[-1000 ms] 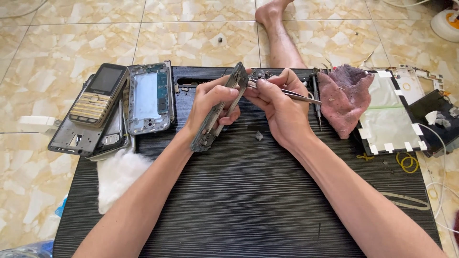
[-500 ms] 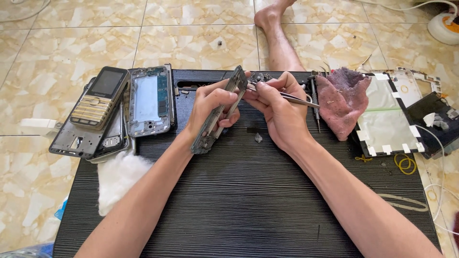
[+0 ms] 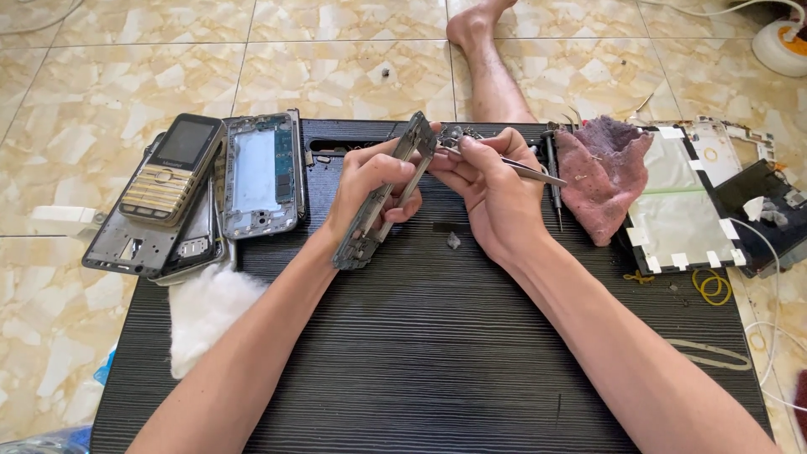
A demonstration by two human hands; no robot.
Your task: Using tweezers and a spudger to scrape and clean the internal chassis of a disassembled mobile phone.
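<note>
The work looks mid-way: the phone frame (image 3: 382, 197) is already stripped to a bare chassis and held on edge above the black counter (image 3: 420, 353), tilted from 7 o'clock up to 1 o'clock, while some small part at its top end appears not yet freed. The left hand (image 3: 366, 181) has its grip clenched around the frame's middle. The right hand (image 3: 492, 181) pinches metal tweezers (image 3: 513, 166), whose tips meet the frame's upper end; what the tips hold is too small to tell. Other stripped pieces lie about: a keypad phone (image 3: 172, 168) stacked on flat housings at 9 o'clock, a second frame (image 3: 261, 172) just beside it, a white wad (image 3: 206, 307) at 8 o'clock, a reddish rag (image 3: 601, 172) at 2 o'clock, and an opened tablet back (image 3: 685, 202) at 3 o'clock with yellow rubber bands (image 3: 713, 286) near it. A screwdriver (image 3: 555, 181) lies behind the right hand, and a bare foot (image 3: 479, 25) rests on the tiled floor at 12 o'clock. Against the earlier frames, little differs: both hands keep the same hold, the tweezers stay at the same end of the frame, and the things on the counter have not moved.
</note>
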